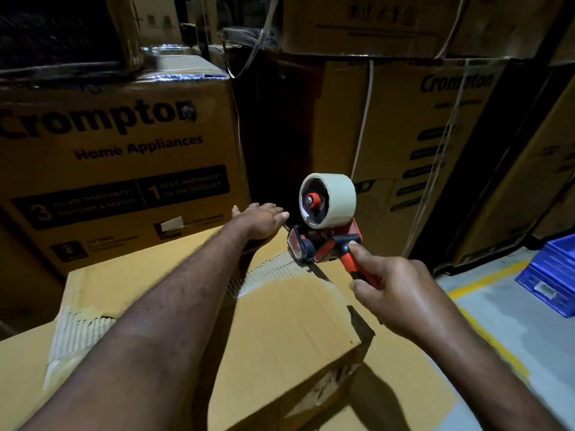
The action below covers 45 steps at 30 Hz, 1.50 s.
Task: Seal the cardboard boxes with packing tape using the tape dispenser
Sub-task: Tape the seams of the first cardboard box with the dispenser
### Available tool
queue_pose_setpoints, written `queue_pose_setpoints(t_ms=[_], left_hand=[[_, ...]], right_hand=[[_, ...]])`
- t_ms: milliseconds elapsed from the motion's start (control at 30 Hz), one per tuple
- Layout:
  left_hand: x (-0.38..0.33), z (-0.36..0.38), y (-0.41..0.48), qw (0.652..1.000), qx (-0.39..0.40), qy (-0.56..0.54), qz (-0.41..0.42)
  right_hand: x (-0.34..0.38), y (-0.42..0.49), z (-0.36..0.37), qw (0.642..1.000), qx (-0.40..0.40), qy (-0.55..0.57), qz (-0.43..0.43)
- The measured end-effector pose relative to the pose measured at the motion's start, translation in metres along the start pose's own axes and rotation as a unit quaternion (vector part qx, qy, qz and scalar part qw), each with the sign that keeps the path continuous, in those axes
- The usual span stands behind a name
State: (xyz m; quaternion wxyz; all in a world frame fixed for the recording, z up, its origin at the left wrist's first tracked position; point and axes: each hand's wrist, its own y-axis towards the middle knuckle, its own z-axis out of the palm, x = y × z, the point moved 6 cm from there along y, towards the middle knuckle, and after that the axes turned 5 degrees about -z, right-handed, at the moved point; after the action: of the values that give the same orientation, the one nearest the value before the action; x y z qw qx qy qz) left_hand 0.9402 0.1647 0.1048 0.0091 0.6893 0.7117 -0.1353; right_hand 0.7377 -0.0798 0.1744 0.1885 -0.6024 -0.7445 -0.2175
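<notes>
A plain cardboard box (280, 321) lies in front of me, its top flaps closed, with torn patches along the seam. My right hand (395, 290) grips the red handle of the tape dispenser (323, 241), which carries a roll of pale tape (337, 200). The dispenser's front end sits on the box top near the far edge. My left hand (259, 220) reaches across the box and rests flat over its far edge, fingers straight, just left of the dispenser.
Tall printed appliance cartons (118, 157) stand stacked close behind and to the right (413, 144), some bound with white straps. A blue plastic crate (550, 275) sits on the grey floor at the right, beside a yellow floor line (485, 325). More flat cardboard (404, 384) lies under the box.
</notes>
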Motion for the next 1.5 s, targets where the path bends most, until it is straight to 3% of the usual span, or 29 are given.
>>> queue_pose_setpoints(t_ms=[267,400,567,767,1100,1233,1300,1433,1500], left_hand=[[-0.002,0.000,-0.003,1.000,-0.007,0.003,-0.004],[-0.015,0.000,-0.019,0.998,-0.047,-0.001,-0.030],[-0.050,0.022,-0.052,0.995,-0.037,0.073,0.062],[-0.047,0.021,-0.047,0.997,-0.010,0.061,0.036],[-0.049,0.019,-0.055,0.999,0.001,0.030,0.032],[-0.057,0.013,-0.071,0.999,-0.031,0.011,0.025],[-0.067,0.014,-0.097,0.997,-0.049,-0.006,0.053],[-0.079,0.033,-0.168,0.980,-0.012,0.007,0.197],[-0.074,0.038,-0.190,0.979,0.026,0.028,0.200]], right_hand=[[-0.007,-0.045,-0.013,1.000,-0.001,0.007,0.023],[-0.007,-0.044,-0.015,0.999,-0.013,0.002,0.031],[-0.005,-0.042,-0.012,0.999,-0.022,0.002,0.024],[-0.002,-0.045,-0.011,1.000,-0.016,0.003,0.008],[-0.021,-0.092,-0.022,0.998,-0.020,0.017,0.053],[-0.012,-0.098,-0.019,0.998,-0.037,-0.012,0.042],[-0.009,-0.100,-0.019,0.998,-0.039,-0.019,0.035],[-0.014,-0.103,-0.019,0.998,-0.045,-0.003,0.040],[-0.021,-0.102,-0.017,0.998,-0.050,0.012,0.040]])
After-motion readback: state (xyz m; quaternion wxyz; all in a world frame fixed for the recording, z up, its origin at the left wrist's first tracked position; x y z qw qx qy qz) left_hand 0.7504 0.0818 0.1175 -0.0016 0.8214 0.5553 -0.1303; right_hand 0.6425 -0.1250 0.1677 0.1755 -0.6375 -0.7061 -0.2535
